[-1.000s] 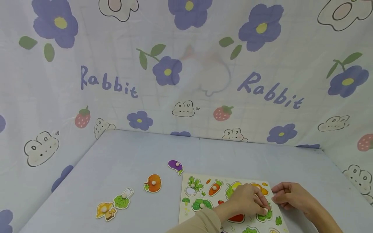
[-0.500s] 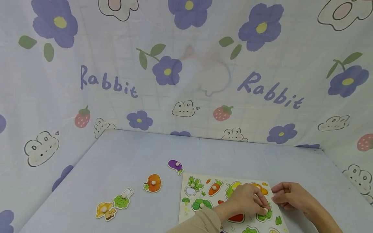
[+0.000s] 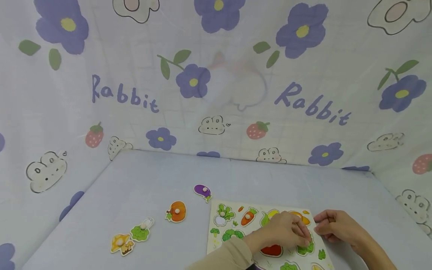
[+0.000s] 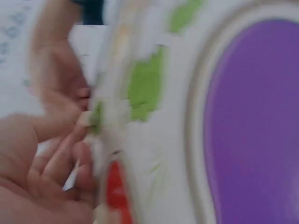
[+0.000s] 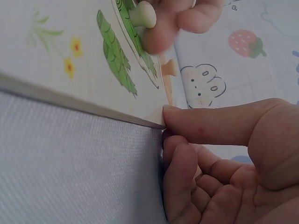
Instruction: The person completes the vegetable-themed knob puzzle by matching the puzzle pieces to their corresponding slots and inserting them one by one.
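Observation:
On the grey-blue tabletop lies a white wooden vegetable puzzle board (image 3: 213,215) with knobbed pieces in it. My left hand (image 3: 285,229) reaches across it from the left. Its fingertips are at the wooden knob (image 5: 145,14) of a green asparagus piece (image 3: 305,248), apparently pinching it; part of this hand is blurred in the wrist views. My right hand (image 3: 337,227) grips the board's right edge. In the right wrist view its thumb (image 5: 205,125) presses the corner while curled fingers lie beside the edge. The piece looks seated in the board or nearly so; I cannot tell which.
Loose on the table left of the board are an eggplant piece (image 3: 202,190), a pumpkin piece (image 3: 180,210), a cabbage piece (image 3: 138,233) and a mushroom piece (image 3: 119,240). A patterned curtain (image 3: 216,93) encloses the back and sides.
My left hand has shifted very slightly over the asparagus piece, and its knob is now covered in the head view. The right hand stays at the board's edge.

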The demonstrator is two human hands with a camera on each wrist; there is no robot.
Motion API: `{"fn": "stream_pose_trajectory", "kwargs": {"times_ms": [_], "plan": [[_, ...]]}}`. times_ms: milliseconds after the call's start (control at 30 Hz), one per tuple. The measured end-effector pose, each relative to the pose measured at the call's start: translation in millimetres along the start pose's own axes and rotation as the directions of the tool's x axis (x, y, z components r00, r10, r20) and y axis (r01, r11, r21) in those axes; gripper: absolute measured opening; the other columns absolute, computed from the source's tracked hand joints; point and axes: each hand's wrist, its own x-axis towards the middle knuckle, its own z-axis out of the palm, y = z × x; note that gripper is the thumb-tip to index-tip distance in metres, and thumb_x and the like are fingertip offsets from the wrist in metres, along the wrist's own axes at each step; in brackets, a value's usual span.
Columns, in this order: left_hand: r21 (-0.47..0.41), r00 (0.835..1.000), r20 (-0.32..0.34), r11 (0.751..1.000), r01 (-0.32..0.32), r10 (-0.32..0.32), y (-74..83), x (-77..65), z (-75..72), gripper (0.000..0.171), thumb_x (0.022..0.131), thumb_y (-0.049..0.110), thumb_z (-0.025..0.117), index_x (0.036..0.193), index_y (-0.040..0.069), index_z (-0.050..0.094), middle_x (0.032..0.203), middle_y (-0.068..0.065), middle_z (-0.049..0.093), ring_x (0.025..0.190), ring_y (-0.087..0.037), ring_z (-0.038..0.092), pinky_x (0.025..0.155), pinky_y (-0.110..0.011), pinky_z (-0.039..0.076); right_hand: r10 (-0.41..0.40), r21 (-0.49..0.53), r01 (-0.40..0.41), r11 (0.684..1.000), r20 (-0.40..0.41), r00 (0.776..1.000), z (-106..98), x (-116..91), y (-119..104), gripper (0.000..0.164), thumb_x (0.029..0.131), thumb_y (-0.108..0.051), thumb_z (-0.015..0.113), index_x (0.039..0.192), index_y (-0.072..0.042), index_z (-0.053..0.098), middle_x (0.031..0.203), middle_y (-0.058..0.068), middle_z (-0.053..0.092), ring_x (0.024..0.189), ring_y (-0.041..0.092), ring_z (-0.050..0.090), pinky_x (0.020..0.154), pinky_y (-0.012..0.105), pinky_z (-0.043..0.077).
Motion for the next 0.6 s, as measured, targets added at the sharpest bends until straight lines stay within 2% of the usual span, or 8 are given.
{"fn": "stream_pose_trajectory", "kwargs": {"times_ms": [100, 167, 233, 300, 367, 467, 533, 600], "plan": [[-0.080, 0.997, 0.061, 0.996, -0.045, 0.050, -2.5, -21.4, -22.5, 0.019, 0.091, 0.021, 0.073, 0.109, 0.015, 0.071, 0.101, 0.017, 0.067, 0.083, 0.002, 0.061, 0.074, -0.020, 0.048, 0.017, -0.014, -0.017, 1.000, -0.005, 1.000, -0.6, 2.1, -2.7, 0.035, 0.082, -0.009, 0.075, 0.110, 0.005, 0.059, 0.081, 0.005, 0.062, 0.072, 0.020, 0.056, 0.062, 0.033, 0.049], [-0.084, 0.996, 0.043, 0.993, -0.078, 0.082, -6.1, -44.6, -42.6, 0.027, 0.093, 0.025, 0.070, 0.117, 0.015, 0.069, 0.111, 0.016, 0.064, 0.088, 0.001, 0.061, 0.071, -0.022, 0.050, 0.037, -0.023, -0.038, 0.999, -0.015, 0.999, 0.1, 3.2, -3.0, 0.034, 0.083, -0.009, 0.075, 0.110, 0.005, 0.059, 0.081, 0.005, 0.062, 0.072, 0.021, 0.056, 0.063, 0.034, 0.049], [-0.058, 0.994, -0.039, 0.993, -0.108, 0.106, -14.9, -69.0, -64.9, 0.027, 0.093, 0.028, 0.069, 0.118, 0.015, 0.069, 0.111, 0.014, 0.064, 0.087, 0.000, 0.061, 0.069, -0.023, 0.050, 0.062, -0.031, -0.062, 0.998, -0.025, 0.998, 0.3, 3.8, -4.0, 0.035, 0.083, -0.009, 0.075, 0.111, 0.005, 0.060, 0.082, 0.005, 0.062, 0.073, 0.021, 0.056, 0.065, 0.034, 0.048], [-0.032, 0.980, -0.166, 0.993, -0.117, 0.110, -26.2, -92.3, -89.5, 0.025, 0.094, 0.027, 0.069, 0.115, 0.014, 0.070, 0.109, 0.010, 0.066, 0.088, -0.004, 0.061, 0.069, -0.025, 0.051, 0.074, -0.034, -0.075, 0.997, -0.028, 0.997, 0.6, 4.3, -5.1, 0.035, 0.084, -0.009, 0.075, 0.111, 0.005, 0.060, 0.083, 0.006, 0.062, 0.073, 0.022, 0.055, 0.065, 0.035, 0.048], [0.020, 0.945, -0.308, 0.994, -0.106, 0.107, -38.0, -112.3, -114.1, 0.022, 0.094, 0.026, 0.069, 0.113, 0.013, 0.070, 0.107, 0.006, 0.067, 0.087, -0.008, 0.062, 0.070, -0.028, 0.051, 0.077, -0.034, -0.078, 0.996, -0.028, 0.997, 0.8, 3.8, -6.0, 0.035, 0.084, -0.009, 0.075, 0.112, 0.005, 0.059, 0.082, 0.006, 0.062, 0.073, 0.022, 0.055, 0.065, 0.034, 0.048], [0.056, 0.866, -0.498, 0.998, -0.027, 0.051, -52.7, -137.3, -147.7, 0.017, 0.092, 0.024, 0.071, 0.108, 0.017, 0.072, 0.106, 0.005, 0.068, 0.085, -0.013, 0.062, 0.068, -0.031, 0.052, 0.071, -0.031, -0.072, 0.997, -0.026, 0.997, 1.3, 3.0, -6.2, 0.035, 0.084, -0.009, 0.074, 0.112, 0.006, 0.059, 0.082, 0.005, 0.062, 0.073, 0.021, 0.054, 0.064, 0.034, 0.048], [0.055, 0.811, -0.584, 0.998, 0.020, 0.016, -61.0, -150.7, -166.3, 0.016, 0.091, 0.023, 0.073, 0.106, 0.018, 0.073, 0.104, 0.005, 0.069, 0.083, -0.015, 0.063, 0.065, -0.031, 0.052, 0.065, -0.025, -0.065, 0.998, -0.023, 0.998, 1.4, 2.7, -5.6, 0.035, 0.084, -0.008, 0.074, 0.112, 0.006, 0.059, 0.082, 0.005, 0.062, 0.072, 0.021, 0.054, 0.063, 0.033, 0.048], [0.023, 0.775, -0.632, 0.998, 0.056, -0.029, -69.1, -161.3, -180.8, 0.016, 0.089, 0.022, 0.075, 0.105, 0.019, 0.074, 0.102, 0.005, 0.070, 0.081, -0.019, 0.064, 0.064, -0.031, 0.053, 0.066, -0.019, -0.066, 0.998, -0.024, 0.998, 1.4, 3.2, -4.2, 0.035, 0.083, -0.008, 0.074, 0.112, 0.006, 0.059, 0.082, 0.005, 0.062, 0.071, 0.021, 0.055, 0.062, 0.033, 0.048]]}}
